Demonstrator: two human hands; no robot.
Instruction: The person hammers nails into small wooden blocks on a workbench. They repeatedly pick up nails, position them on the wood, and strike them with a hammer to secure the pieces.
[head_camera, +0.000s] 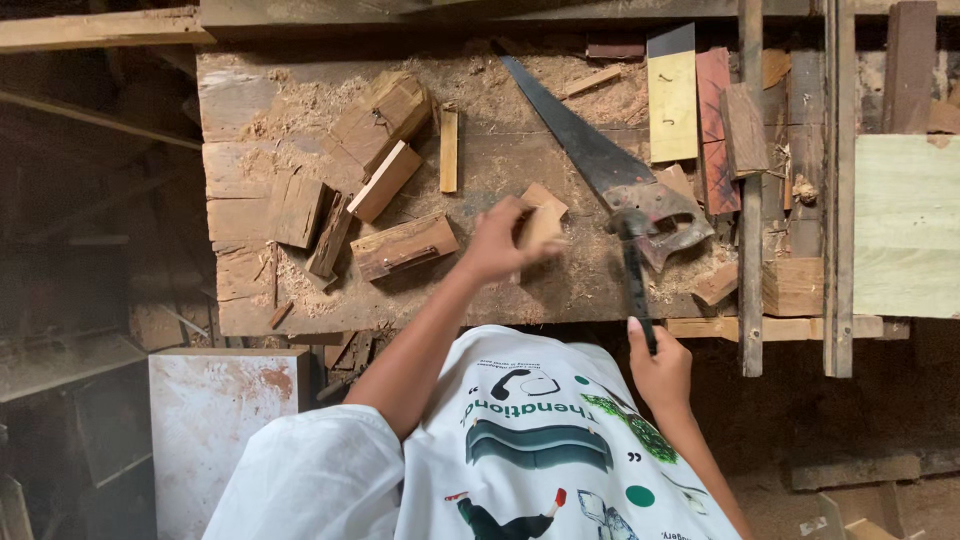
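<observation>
My left hand (497, 243) grips a small pale wood piece (543, 222) just above the sawdust-covered workbench (500, 160), near its middle. My right hand (658, 366) holds the dark handle of a hammer (633, 270) near the bench's front edge. The hammer's head points up toward the handle of a hand saw (600, 165) lying diagonally on the bench, to the right of the wood piece.
Several wood blocks (385, 180) and offcuts lie on the left half of the bench. A yellow board (672, 105) and reddish planks (715, 120) lie at the back right, a pale plank (905, 225) far right. A whitish panel (215, 420) stands below left.
</observation>
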